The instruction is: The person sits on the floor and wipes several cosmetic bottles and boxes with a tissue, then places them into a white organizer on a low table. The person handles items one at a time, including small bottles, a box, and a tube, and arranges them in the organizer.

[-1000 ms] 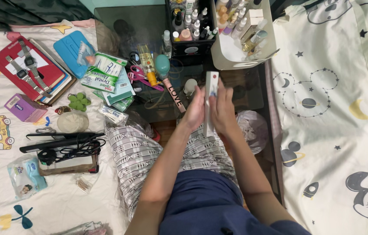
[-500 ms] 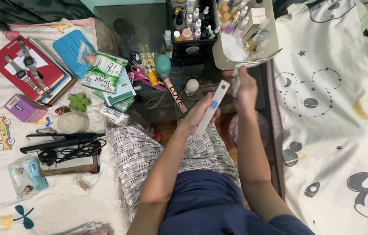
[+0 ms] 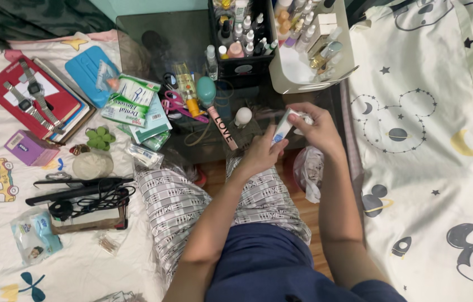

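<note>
My left hand (image 3: 261, 152) grips the lower part of a slim white tube-like box (image 3: 282, 127), tilted up to the right above the dark glass table (image 3: 152, 39). My right hand (image 3: 316, 127) closes around the box's upper end, where a small whitish piece shows between the fingers. Both hands meet in front of the cream organiser bin (image 3: 309, 78) of bottles. My patterned shorts and dark shirt fill the lower middle.
A black crate of small bottles (image 3: 239, 33) stands beside the bin. On the table lie a teal egg-shaped item (image 3: 207, 89), scissors and packets (image 3: 133, 100). The bed at left holds watches on a red book (image 3: 29, 95), a black hair straightener (image 3: 80, 187) and a purple box (image 3: 26, 148). A plastic bag (image 3: 308, 170) sits by my knee.
One second ago both hands held the white box upright. My right hand then went to the bin with a small piece and has come back to the box's top, now tilted.
</note>
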